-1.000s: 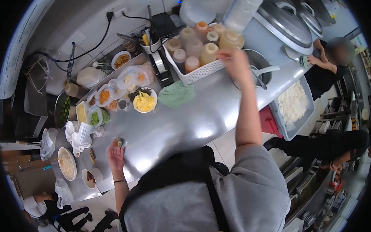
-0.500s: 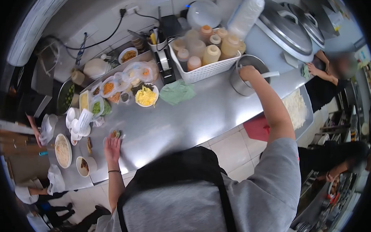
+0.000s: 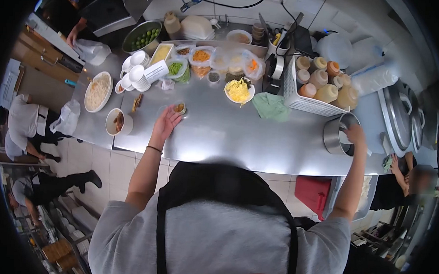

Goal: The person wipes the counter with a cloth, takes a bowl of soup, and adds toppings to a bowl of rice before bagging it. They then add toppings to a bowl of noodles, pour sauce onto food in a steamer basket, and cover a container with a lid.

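My left hand [image 3: 168, 119] is over the steel counter [image 3: 219, 142], palm turned up. Its fingers and thumb close round a small clear cup [image 3: 180, 108] with brown and green food in it. On the far right, my right hand [image 3: 356, 134] reaches over the rim of a deep steel pot [image 3: 332, 133]. The fingers point down and are pressed together; I cannot tell what they grip. Something whitish shows inside the pot below them. Left of my left hand stand a paper bowl [image 3: 127, 125] with brown food and some brown strips [image 3: 137, 102].
Behind lie a bowl of yellow shreds [image 3: 238, 91], a green cloth [image 3: 271, 107], bagged toppings [image 3: 202, 56] and a white basket [image 3: 303, 103] of sauce bottles. An oval rice dish [image 3: 104, 101] and stacked white cups [image 3: 139, 81] are left. Co-workers stand at both ends.
The view has swung round, so the counter now runs more level. My right hand stays at the pot, slightly nearer its rim. My left hand stays by the small cup, its palm now more visible.
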Tool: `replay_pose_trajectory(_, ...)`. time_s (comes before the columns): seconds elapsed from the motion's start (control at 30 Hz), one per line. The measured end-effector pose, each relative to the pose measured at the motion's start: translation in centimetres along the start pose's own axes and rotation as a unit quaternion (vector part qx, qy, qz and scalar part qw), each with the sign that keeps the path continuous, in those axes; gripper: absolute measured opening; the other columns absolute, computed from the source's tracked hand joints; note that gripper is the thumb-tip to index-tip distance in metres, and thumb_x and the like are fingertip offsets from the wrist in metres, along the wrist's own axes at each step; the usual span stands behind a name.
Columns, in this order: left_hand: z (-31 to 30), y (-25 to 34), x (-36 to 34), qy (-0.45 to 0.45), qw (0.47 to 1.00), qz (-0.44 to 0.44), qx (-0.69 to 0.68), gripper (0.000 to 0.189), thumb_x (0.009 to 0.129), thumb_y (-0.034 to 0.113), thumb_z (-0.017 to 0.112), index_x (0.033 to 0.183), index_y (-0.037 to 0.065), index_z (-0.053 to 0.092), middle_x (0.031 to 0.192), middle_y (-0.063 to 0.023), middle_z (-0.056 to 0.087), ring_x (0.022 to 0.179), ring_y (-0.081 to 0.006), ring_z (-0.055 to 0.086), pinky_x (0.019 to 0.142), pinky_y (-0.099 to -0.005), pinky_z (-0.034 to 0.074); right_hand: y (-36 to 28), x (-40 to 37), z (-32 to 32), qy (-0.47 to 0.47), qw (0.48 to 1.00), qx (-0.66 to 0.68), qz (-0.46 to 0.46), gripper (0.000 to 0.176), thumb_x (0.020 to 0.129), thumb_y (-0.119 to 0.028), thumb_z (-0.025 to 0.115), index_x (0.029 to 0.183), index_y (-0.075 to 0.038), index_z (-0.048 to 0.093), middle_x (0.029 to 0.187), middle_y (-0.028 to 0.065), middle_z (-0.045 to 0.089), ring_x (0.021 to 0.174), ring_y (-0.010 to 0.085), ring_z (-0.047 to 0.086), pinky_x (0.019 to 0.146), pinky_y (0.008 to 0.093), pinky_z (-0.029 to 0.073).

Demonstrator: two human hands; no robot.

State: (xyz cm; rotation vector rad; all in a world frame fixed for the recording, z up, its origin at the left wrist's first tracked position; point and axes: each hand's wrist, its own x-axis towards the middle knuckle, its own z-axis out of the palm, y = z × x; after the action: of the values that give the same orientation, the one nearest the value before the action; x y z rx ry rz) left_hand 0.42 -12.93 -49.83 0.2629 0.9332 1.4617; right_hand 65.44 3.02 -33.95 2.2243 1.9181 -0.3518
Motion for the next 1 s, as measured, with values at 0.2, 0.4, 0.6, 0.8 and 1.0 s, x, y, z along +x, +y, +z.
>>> replay_pose_trajectory(0.2,-0.2,0.2,-0.2,0.009,1.0,-0.008,-0.002,0.036,0.09,0.027,0.044,0.116,0.001,0.045,0.1,-0.0092,0.055,0.089,-0.0191,0.057,0.082,-0.0329,0.047,2.7,-4.4,-0.8,0.231,0.972,-0.045,-0.015,0.022,0.069,-0.018,0.063,0.071,0.003,0.061,0.069,0.0232,0.058,0.07,0.0379,0.058,0.062,0.0432,0.045)
replay_pose_trajectory(0.4,0.5,0.4,0.0,0.015,1.0,-0.023,-0.01,0.034,0.09,0.026,0.045,0.114,0.001,0.047,0.095,-0.0085,0.054,0.086,-0.0189,0.056,0.083,-0.0326,0.047,4.6,-5.5,-1.3,0.305,0.805,0.508,-0.016,0.022,0.082,-0.015,0.054,0.094,0.002,0.061,0.083,0.0167,0.063,0.072,0.023,0.062,0.063,0.0301,0.049)
replay_pose_trajectory(0.6,2.6,0.1,-0.6,-0.005,1.0,-0.028,-0.008,0.032,0.088,0.024,0.048,0.111,0.002,0.049,0.095,-0.0093,0.054,0.086,-0.0191,0.056,0.083,-0.033,0.047,-8.7,-6.2,3.0,0.062,0.506,0.841,-0.182,0.039,0.088,-0.016,0.049,0.121,0.003,0.044,0.098,0.0112,0.056,0.07,0.01,0.052,0.059,0.0182,0.042)
replay_pose_trajectory(0.8,4.4,0.3,-0.9,-0.029,0.998,-0.049,0.007,0.032,0.087,0.024,0.049,0.11,0.003,0.051,0.09,-0.0062,0.054,0.083,-0.018,0.056,0.082,-0.0324,0.047,-22.9,-4.6,4.7,0.058,0.843,0.489,-0.218,0.016,0.083,-0.014,0.056,0.091,0.0,0.059,0.078,0.0039,0.056,0.067,0.0117,0.051,0.058,0.025,0.04)
replay_pose_trajectory(1.0,3.7,0.0,-0.9,-0.021,0.998,-0.054,-0.001,0.032,0.086,0.025,0.05,0.11,0.004,0.052,0.085,-0.0044,0.055,0.079,-0.0163,0.057,0.08,-0.0318,0.048,-29.9,-4.0,6.6,0.298,0.814,0.124,-0.482,0.022,0.07,-0.004,0.056,0.091,0.001,0.057,0.087,0.0144,0.056,0.085,0.0279,0.054,0.073,0.0351,0.044)
